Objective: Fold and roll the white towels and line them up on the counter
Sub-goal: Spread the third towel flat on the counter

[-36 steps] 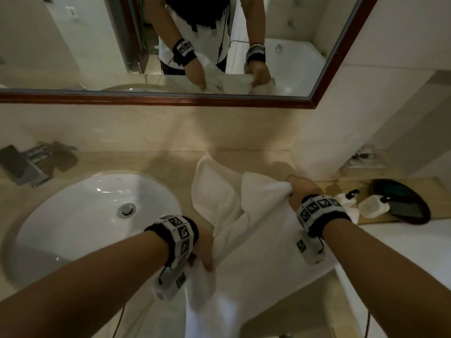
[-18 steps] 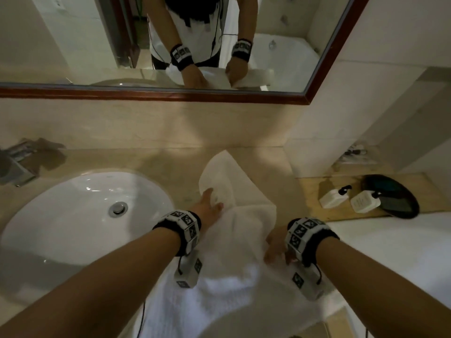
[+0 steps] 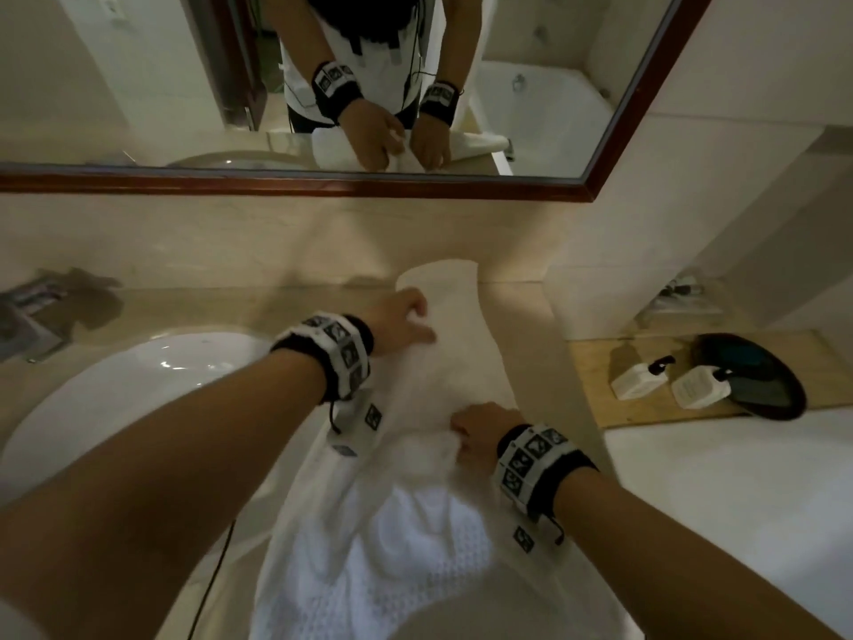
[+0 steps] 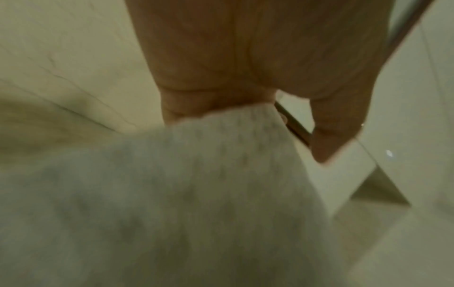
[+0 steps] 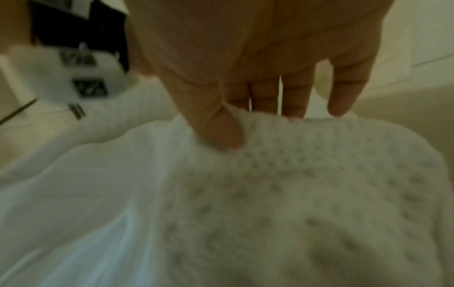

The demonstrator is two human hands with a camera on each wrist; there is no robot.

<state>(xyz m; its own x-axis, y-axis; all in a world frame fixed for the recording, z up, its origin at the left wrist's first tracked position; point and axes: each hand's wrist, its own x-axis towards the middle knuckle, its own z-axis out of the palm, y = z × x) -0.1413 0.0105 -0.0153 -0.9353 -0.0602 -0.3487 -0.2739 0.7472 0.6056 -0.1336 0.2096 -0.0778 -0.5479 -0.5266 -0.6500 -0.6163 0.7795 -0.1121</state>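
Whereas half a second ago the left hand (image 3: 400, 321) lay nearer the person on the cloth and the right hand (image 3: 480, 431) worked at the towel's right edge, the left has since advanced toward the mirror (image 3: 614, 145) along the left edge, and the right has come in to the middle; a second ago the towel (image 3: 454, 358) was held up off the surface, and it is now laid out lengthwise; judged from this, the spreading is done and the fold is being set, with no rolling yet begun.

The towel lies on the counter (image 3: 295, 311) just right of the sink (image 3: 138, 390), its far end reaching the back wall, its near end hanging over the front edge toward the person; the left hand sits on its far left edge, thumb extended across the cloth, though whether the fingers grip or merely press cannot be told, since the left wrist view hides them behind the fabric; the right hand pinches a gathered ridge of towel between thumb and fingers, little finger standing clear.
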